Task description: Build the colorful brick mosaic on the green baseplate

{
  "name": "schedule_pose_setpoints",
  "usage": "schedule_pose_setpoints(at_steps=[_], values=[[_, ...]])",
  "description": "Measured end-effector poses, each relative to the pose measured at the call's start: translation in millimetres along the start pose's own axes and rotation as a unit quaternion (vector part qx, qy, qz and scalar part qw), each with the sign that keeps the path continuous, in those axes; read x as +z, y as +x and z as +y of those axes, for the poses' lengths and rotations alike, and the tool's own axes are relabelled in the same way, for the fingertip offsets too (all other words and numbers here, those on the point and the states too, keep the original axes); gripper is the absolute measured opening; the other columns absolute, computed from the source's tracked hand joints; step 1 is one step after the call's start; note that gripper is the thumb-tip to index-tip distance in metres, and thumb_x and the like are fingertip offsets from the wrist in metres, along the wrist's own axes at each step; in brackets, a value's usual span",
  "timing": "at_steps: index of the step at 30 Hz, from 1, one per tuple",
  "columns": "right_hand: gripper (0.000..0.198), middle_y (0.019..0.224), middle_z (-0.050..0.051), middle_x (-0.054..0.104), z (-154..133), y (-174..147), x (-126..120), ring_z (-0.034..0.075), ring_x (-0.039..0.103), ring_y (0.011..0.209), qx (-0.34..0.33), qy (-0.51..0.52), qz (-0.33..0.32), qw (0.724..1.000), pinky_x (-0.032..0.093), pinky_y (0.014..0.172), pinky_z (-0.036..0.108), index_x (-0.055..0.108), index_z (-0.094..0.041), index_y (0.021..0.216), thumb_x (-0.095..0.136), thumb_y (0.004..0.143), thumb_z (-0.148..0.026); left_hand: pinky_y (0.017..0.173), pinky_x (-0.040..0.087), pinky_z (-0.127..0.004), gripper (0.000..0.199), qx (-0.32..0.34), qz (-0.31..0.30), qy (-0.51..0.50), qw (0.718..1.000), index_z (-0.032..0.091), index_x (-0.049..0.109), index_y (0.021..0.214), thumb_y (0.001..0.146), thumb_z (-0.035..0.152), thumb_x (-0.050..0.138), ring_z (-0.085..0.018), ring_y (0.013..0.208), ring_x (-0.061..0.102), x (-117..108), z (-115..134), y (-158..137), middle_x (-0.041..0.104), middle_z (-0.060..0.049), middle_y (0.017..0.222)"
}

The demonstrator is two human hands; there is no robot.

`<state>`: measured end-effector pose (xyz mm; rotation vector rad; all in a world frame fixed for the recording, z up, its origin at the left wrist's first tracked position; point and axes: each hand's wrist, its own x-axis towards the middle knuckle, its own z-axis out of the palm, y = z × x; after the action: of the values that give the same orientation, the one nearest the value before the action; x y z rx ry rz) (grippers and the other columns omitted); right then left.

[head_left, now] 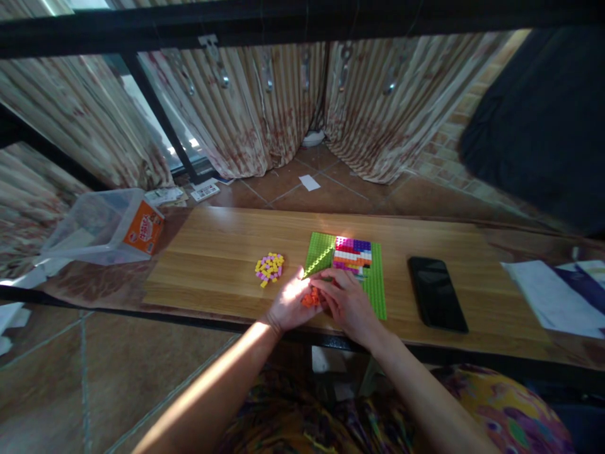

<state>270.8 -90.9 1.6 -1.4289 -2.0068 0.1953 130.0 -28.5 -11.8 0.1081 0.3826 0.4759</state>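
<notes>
A green baseplate [377, 284] lies on the wooden board [212, 265], with rows of purple, red, white and orange bricks [352, 253] built on its far part. My left hand [290, 304] rests palm up at the plate's near left corner, cupping several small orange bricks [311, 298]. My right hand [347, 301] reaches into that palm, fingertips touching the orange bricks. A small heap of yellow and pink bricks [269, 267] lies to the left of the plate.
A black phone [437, 292] lies right of the plate. White papers [551, 295] sit at the far right. A clear plastic tub with an orange box [144, 228] lies tipped at the left. Curtains and a tiled floor lie beyond.
</notes>
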Motion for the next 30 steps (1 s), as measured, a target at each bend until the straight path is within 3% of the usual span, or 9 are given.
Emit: schedule_pose_setpoints(at_steps=[4,11,16,21,25,30], values=[[0.028,0.113,0.007,0.058,3,1,4,0.024,0.051,0.096,-0.009,-0.031,-0.033,0.999,0.045,0.08,0.041,0.064,-0.029,0.111,0.053,0.087,-0.019,0.084,0.044,-0.032,0.051,-0.004,-0.007,0.002,1.0,0.011,0.055,0.12,0.094,0.045,0.028,-0.019,0.084,0.063,3,-1,0,0.068,-0.01,0.096],[0.016,0.097,0.009,0.062,3,2,4,0.024,0.053,0.092,0.02,-0.045,-0.02,0.999,0.047,0.081,0.041,0.066,-0.02,0.092,0.05,0.09,-0.021,0.083,0.044,-0.03,0.053,-0.025,0.004,-0.036,0.999,0.013,0.05,0.128,0.094,0.046,0.026,-0.018,0.085,0.061,3,2,1,0.066,-0.009,0.1],[0.019,0.096,0.009,0.063,7,-2,-10,0.022,0.055,0.091,0.034,-0.02,0.057,0.998,0.049,0.079,0.038,0.067,-0.02,0.096,0.049,0.091,-0.022,0.091,0.04,-0.036,0.062,-0.031,-0.021,-0.006,0.999,0.011,0.039,0.137,0.092,0.052,0.028,-0.022,0.093,0.062,-5,2,1,0.064,-0.014,0.105],[0.018,0.096,0.006,0.064,25,-6,-36,0.021,0.06,0.093,0.14,0.019,0.194,0.971,0.05,0.081,0.038,0.071,-0.024,0.095,0.055,0.088,-0.029,0.097,0.037,-0.04,0.063,-0.021,-0.036,0.036,0.999,0.011,0.031,0.142,0.093,0.051,0.026,-0.029,0.113,0.056,-8,2,-1,0.056,-0.023,0.125],[0.022,0.092,0.005,0.063,42,-12,-47,0.019,0.061,0.081,0.232,0.055,0.21,0.948,0.05,0.066,0.032,0.073,-0.024,0.091,0.059,0.084,-0.039,0.096,0.038,-0.04,0.063,-0.014,-0.027,0.039,0.999,0.01,0.03,0.143,0.093,0.049,0.028,-0.029,0.114,0.057,-6,2,-2,0.056,-0.025,0.124],[0.02,0.091,0.005,0.064,58,-17,-42,0.016,0.06,0.075,0.269,0.1,0.224,0.931,0.048,0.059,0.028,0.074,-0.024,0.086,0.064,0.078,-0.04,0.097,0.037,-0.041,0.062,-0.009,-0.028,0.046,0.999,0.01,0.029,0.144,0.094,0.047,0.03,-0.029,0.115,0.056,-5,1,-3,0.055,-0.025,0.126]])
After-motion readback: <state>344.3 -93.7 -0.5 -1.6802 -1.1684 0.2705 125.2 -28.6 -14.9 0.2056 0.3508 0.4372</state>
